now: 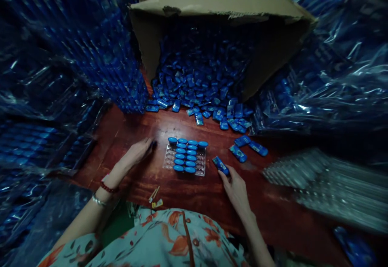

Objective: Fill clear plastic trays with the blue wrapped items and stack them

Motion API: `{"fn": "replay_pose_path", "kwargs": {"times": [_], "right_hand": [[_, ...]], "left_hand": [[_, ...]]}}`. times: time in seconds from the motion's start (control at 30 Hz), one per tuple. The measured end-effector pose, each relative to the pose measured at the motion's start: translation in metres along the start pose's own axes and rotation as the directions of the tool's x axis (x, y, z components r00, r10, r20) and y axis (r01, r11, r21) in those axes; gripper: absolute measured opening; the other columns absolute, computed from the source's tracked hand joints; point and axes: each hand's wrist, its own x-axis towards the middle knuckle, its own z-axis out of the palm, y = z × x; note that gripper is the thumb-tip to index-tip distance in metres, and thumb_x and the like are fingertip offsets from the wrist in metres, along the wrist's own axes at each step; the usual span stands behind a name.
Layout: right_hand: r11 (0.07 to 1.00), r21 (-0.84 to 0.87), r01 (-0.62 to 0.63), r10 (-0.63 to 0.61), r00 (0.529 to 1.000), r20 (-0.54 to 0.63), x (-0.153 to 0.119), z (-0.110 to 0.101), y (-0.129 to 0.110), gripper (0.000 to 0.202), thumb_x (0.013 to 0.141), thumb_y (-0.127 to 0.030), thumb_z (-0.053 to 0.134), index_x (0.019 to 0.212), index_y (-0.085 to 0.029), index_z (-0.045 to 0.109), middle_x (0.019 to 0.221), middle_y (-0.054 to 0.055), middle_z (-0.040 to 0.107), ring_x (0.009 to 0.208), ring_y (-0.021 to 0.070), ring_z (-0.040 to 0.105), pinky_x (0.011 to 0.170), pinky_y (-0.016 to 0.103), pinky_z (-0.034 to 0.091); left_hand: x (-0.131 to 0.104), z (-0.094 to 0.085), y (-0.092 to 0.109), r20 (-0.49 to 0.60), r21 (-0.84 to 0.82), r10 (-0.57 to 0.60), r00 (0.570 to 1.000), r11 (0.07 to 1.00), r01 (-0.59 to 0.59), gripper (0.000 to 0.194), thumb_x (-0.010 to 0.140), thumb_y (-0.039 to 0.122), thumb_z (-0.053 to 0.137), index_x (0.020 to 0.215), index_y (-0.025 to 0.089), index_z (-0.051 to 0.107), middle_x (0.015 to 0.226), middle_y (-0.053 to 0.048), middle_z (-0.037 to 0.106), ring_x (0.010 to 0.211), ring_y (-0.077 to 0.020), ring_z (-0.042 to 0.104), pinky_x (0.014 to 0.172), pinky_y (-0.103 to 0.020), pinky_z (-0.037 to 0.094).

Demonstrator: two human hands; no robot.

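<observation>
A clear plastic tray [201,166] lies on the table before me, its middle columns and far row holding several blue oval pieces [181,151]; cavities at both sides show bare. To the right of the tray, my right hand [235,184] pinches a small blue packet [220,165] between thumb and fingers. My left hand [141,150] is left of the tray, fingers closed at a small dark object [154,143] that is too dim to identify. Neither hand touches the tray.
An open cardboard box [224,2] spills many blue packets [194,85] onto the wooden table [130,129]. Loose packets [238,153] lie at right, near stacked clear trays [327,186]. Wrapped blue stacks [100,52] stand at left. Small sticks [154,194] lie near the front edge.
</observation>
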Motion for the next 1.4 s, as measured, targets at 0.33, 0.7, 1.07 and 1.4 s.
{"fn": "replay_pose_path", "kwargs": {"times": [0.33,0.7,1.07,1.4], "right_hand": [[0.971,0.201,0.126,-0.114,0.991,-0.071,0.020,-0.004,-0.035,0.028,0.085,-0.042,0.052,0.103,-0.021,0.059,0.092,0.004,0.067,0.080,0.0180,0.063,0.076,0.030,0.050],[0.903,-0.024,0.429,-0.427,0.902,0.059,0.056,0.012,-0.039,0.026,0.092,-0.027,0.039,0.113,-0.019,0.052,0.104,0.010,0.062,0.096,0.0226,0.060,0.083,0.039,0.050],[0.615,-0.419,0.668,-0.588,0.743,0.320,0.076,0.000,-0.068,0.031,0.089,-0.010,0.037,0.114,-0.014,0.055,0.091,0.010,0.060,0.083,0.0211,0.055,0.070,0.031,0.046],[0.540,-0.487,0.687,-0.469,0.726,0.504,0.084,0.016,-0.114,0.030,0.082,-0.002,0.036,0.091,-0.013,0.062,0.083,0.014,0.062,0.081,0.0245,0.056,0.067,0.035,0.044]], "left_hand": [[-0.036,0.008,0.047,-0.465,-0.691,-0.336,0.819,0.716,-0.099,0.023,0.080,0.032,0.063,0.098,0.017,0.059,0.089,-0.003,0.062,0.083,-0.0159,0.061,0.076,-0.027,0.050],[0.000,0.041,0.045,-0.555,-0.486,0.011,0.832,0.807,-0.335,0.028,0.090,0.021,0.047,0.117,0.020,0.052,0.103,-0.007,0.063,0.093,-0.0157,0.061,0.083,-0.030,0.051],[0.009,0.026,0.045,-0.485,-0.135,0.328,0.811,0.888,-0.440,0.030,0.095,0.017,0.035,0.120,0.020,0.052,0.106,-0.009,0.059,0.093,-0.0151,0.056,0.077,-0.027,0.049],[0.006,0.034,0.042,-0.453,0.002,0.234,0.860,0.965,-0.262,0.045,0.088,0.011,0.041,0.130,0.027,0.049,0.128,-0.013,0.049,0.111,-0.0261,0.046,0.089,-0.043,0.041]]}}
